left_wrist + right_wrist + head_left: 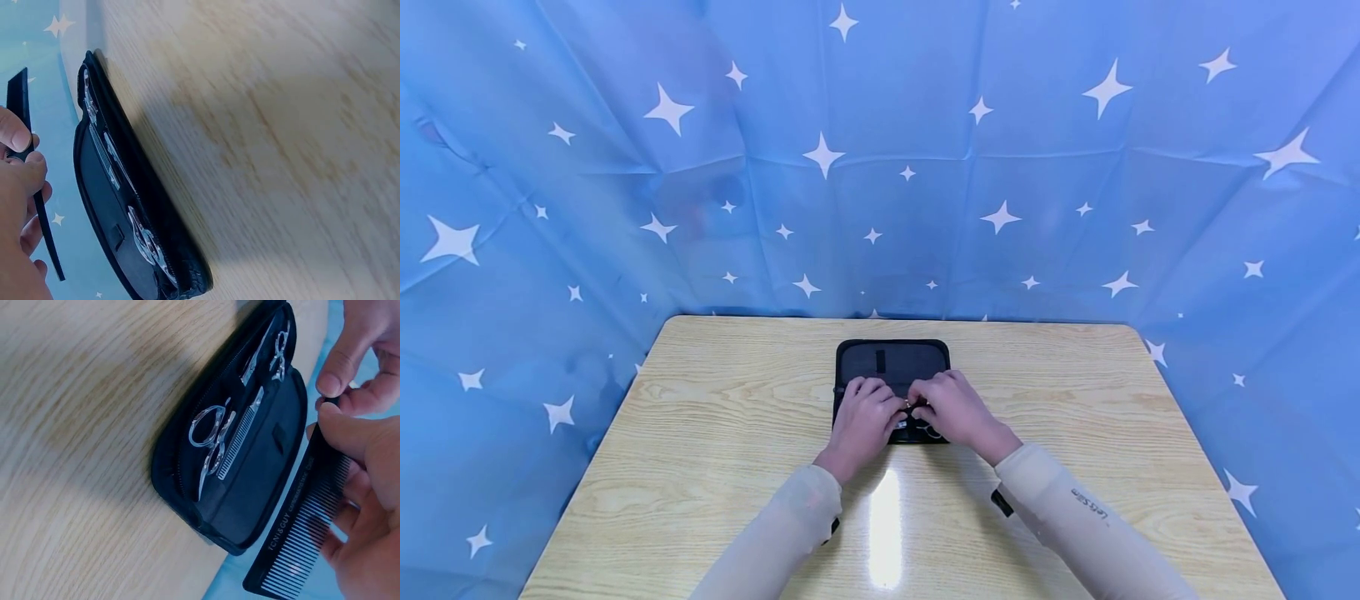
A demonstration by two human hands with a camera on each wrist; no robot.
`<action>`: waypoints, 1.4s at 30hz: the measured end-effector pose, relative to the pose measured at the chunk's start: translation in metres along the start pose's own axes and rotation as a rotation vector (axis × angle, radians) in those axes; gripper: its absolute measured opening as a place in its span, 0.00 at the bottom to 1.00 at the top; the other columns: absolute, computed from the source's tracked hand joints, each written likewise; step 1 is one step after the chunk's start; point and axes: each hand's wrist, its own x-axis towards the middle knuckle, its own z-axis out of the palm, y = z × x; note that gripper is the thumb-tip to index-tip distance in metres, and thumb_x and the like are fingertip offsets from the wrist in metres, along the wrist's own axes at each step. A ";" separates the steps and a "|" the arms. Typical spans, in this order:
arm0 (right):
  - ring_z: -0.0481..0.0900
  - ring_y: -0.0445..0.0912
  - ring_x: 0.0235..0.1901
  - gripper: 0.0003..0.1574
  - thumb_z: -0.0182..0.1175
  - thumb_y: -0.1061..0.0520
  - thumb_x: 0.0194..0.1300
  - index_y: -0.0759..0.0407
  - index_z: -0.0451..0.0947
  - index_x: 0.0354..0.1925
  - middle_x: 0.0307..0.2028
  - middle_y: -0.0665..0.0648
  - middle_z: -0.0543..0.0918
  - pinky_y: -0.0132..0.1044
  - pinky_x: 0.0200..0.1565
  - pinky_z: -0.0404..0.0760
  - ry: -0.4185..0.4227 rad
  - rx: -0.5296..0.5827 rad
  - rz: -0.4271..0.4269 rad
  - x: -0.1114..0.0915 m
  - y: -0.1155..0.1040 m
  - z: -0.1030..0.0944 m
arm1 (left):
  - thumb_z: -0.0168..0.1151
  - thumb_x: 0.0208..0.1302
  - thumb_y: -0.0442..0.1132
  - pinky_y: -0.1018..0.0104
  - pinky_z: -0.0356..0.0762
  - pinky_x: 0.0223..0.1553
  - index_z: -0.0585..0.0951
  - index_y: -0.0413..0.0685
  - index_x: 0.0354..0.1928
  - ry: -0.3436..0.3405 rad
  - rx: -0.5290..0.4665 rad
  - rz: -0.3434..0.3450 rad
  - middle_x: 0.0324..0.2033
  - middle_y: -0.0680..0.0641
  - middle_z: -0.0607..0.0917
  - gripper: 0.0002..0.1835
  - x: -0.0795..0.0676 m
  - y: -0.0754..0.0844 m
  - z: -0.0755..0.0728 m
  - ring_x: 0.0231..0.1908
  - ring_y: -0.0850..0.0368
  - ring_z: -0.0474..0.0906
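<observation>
A black comb (297,522) with white lettering is held above an open black zip case (284,434). My right hand (375,462) grips the comb near one end, its fingers curled behind the teeth. At that same end, my left hand (372,362) pinches the tip between thumb and finger. The left wrist view shows the comb (44,225) nearly edge-on beside my left hand (22,200). Inside the case lie silver scissors (215,440) and a toothed thinning blade (240,434). Seen from the head, both hands hide part of the case (895,358).
The case lies on a light wood-grain table (737,392), towards its far edge. Behind and around the table hangs a blue curtain (880,192) with white stars. A bright reflection shows on the tabletop between the forearms.
</observation>
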 end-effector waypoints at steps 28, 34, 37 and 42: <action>0.81 0.48 0.39 0.09 0.60 0.58 0.67 0.60 0.82 0.43 0.37 0.55 0.87 0.41 0.41 0.78 0.092 0.487 0.284 -0.022 0.061 0.000 | 0.64 0.64 0.48 0.51 0.66 0.59 0.88 0.59 0.40 -0.086 -0.325 -0.329 0.37 0.58 0.88 0.07 -0.007 -0.024 -0.006 0.49 0.55 0.76; 0.81 0.48 0.44 0.12 0.55 0.55 0.72 0.59 0.82 0.44 0.39 0.53 0.86 0.45 0.46 0.78 0.077 0.543 0.335 -0.023 0.061 0.002 | 0.64 0.64 0.48 0.51 0.65 0.59 0.88 0.58 0.40 -0.122 -0.343 -0.355 0.38 0.57 0.88 0.08 -0.006 -0.022 -0.008 0.49 0.54 0.76; 0.82 0.48 0.45 0.13 0.55 0.53 0.72 0.58 0.83 0.45 0.40 0.53 0.87 0.48 0.50 0.78 0.080 0.570 0.357 -0.024 0.061 0.003 | 0.64 0.64 0.47 0.50 0.65 0.59 0.88 0.58 0.41 -0.139 -0.356 -0.366 0.39 0.57 0.88 0.08 -0.006 -0.022 -0.009 0.49 0.54 0.76; 0.84 0.48 0.44 0.14 0.55 0.52 0.73 0.56 0.83 0.47 0.38 0.53 0.88 0.42 0.48 0.79 0.108 0.617 0.379 -0.024 0.060 0.005 | 0.64 0.64 0.47 0.51 0.65 0.58 0.88 0.59 0.41 -0.166 -0.362 -0.368 0.38 0.57 0.88 0.07 -0.007 -0.022 -0.008 0.49 0.54 0.76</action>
